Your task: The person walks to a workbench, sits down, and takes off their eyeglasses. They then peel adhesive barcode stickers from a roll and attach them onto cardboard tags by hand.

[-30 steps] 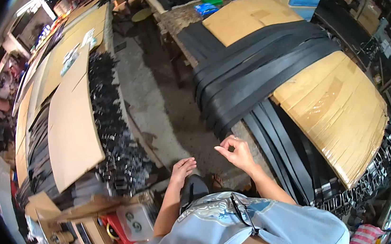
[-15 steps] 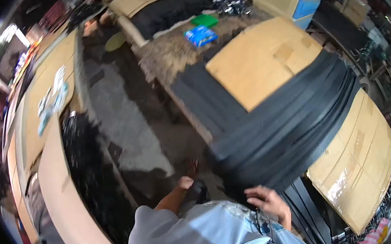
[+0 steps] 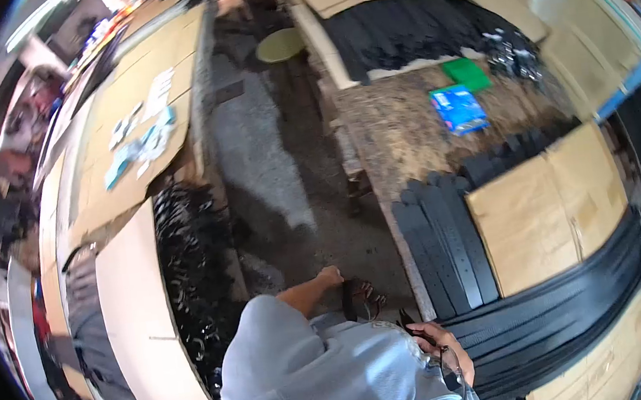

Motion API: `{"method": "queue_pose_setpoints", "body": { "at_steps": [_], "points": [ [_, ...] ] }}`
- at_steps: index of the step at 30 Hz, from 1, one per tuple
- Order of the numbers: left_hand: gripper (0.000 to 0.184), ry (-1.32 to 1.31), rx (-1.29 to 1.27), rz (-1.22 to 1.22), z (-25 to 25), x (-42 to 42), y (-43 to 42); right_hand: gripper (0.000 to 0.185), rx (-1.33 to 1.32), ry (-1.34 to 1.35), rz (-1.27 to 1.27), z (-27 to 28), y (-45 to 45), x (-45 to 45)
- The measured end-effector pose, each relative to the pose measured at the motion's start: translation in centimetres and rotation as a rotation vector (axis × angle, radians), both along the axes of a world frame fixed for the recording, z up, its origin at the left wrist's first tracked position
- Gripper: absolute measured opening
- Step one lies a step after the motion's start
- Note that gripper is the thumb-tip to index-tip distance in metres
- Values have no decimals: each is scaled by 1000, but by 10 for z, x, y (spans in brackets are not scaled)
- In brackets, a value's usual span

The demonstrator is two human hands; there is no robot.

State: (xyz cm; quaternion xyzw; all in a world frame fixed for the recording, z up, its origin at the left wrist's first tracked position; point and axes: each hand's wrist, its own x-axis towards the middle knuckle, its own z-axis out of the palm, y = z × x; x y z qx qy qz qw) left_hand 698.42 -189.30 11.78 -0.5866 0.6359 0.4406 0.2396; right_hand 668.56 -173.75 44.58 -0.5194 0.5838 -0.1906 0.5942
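L hand point(image 3: 331, 275) over aisle point(image 3: 260, 148), R hand point(image 3: 443, 341) by black straps point(image 3: 541, 333) at bench point(image 3: 392, 138) L edge (can't tell if either grips); prob. between handling steps, next move needing free fingers.

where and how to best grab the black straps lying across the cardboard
Probably the left part of the black straps, near the right hand, coming from the aisle: there they reach the edge of the table, while their middle rests on cardboard.

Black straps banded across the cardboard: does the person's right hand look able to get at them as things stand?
Probably yes: the right hand appears beside the left end of the black straps, with nothing evident blocking it; contact is unclear.
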Motion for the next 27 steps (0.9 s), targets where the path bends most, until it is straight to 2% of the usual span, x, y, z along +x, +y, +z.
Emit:
{"method": "queue_pose_setpoints", "body": {
  "at_steps": [1, 3, 4, 5, 7, 9, 10, 12, 14, 15, 16, 17, 18, 19, 20, 21, 22, 23, 27],
  "points": [
    [37, 1, 4, 41, 5, 0, -1, 38, 4, 1, 41, 5, -2, 5],
    [39, -53, 54, -387, 81, 0, -20, 37, 70, -227, -137, 12, -10, 17],
    [39, -70, 45, -370, 98, 8, -37, 37, 152, -574, -241, -2, -11, 13],
    [36, -19, -42, -307, 110, 15, -45, 37, 153, -583, -224, 2, -21, 20],
    [34, 47, -134, -223, 116, 28, -70, 36, 203, -338, -97, 18, -45, 25],
    [28, 201, -228, -36, 102, 49, -102, 31, 171, -388, -77, 3, -68, 27],
    [28, 209, -237, -28, 91, 57, -115, 30, 141, -362, -10, -1, -85, 30],
    [26, 317, -577, 320, 62, 75, -137, 27, 82, -313, 103, -7, -124, 44],
    [35, 303, -498, 615, 72, 84, -158, 25, 15, -261, 194, -12, -167, 62],
    [39, 220, -498, 644, 62, 92, -169, 25, -6, -248, 176, -10, -191, 73],
    [43, 139, -503, 670, 53, 100, -186, 24, 88, -217, 137, -7, -217, 87],
    [50, 96, -419, 717, 90, 102, -199, 24, 178, -192, 90, -6, -245, 102],
    [46, 83, -284, 528, 3, 132, -225, 25, 77, -208, 64, -17, -269, 111],
    [42, 51, -268, 507, 36, 139, -239, 25, 36, -202, 36, -18, -303, 124],
    [38, -76, -134, 389, -83, 177, -254, 26, 59, -193, -90, -14, -328, 140],
    [37, -30, -99, 259, -119, 194, -269, 27, 83, -186, -210, -13, -352, 155],
    [37, 17, -59, 135, -128, 206, -288, 28, 62, -252, -258, -28, -373, 161],
    [37, 25, -59, 129, -116, 210, -314, 28, 59, -244, -264, -22, -398, 172],
    [37, 413, -30, 875, -53, 226, -373, 27, 44, -325, -226, -24, -484, 206]
  ]
}}
